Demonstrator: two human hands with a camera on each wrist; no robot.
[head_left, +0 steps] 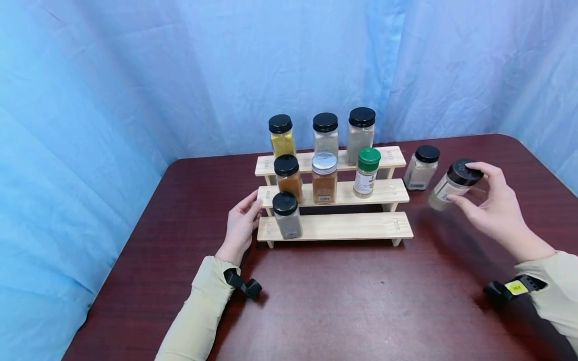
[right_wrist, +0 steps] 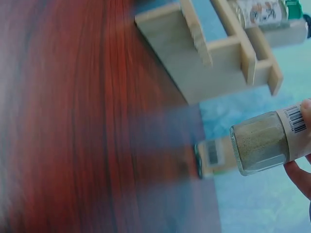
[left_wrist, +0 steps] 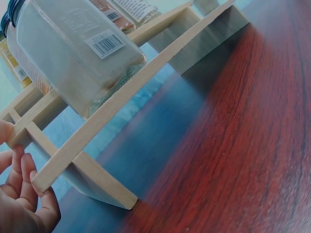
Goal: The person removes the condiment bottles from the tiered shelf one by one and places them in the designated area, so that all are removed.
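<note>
Blue curtain (head_left: 289, 65), dark surface (head_left: 316, 291) | left fingers (head_left: 246, 201) pinch rack (head_left: 343, 225) end; right fingers (head_left: 487, 169) pinch tilted jar (head_left: 444, 193), right of rack | remotely, I judge: its tilt could knock neighbouring bottle (head_left: 420, 174)

Held jar (right_wrist: 262, 143) & R hand (head_left: 494, 208) cut off by R-wrist view's edge; label (head_left: 446, 189) txt too small.

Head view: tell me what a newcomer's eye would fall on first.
Probably the three-tier wooden rack near the middle of the view. On its middle tier, at the right, the green-lidded jar stands out. Right of the rack, the right hand holds a tilted black-lidded jar.
</note>
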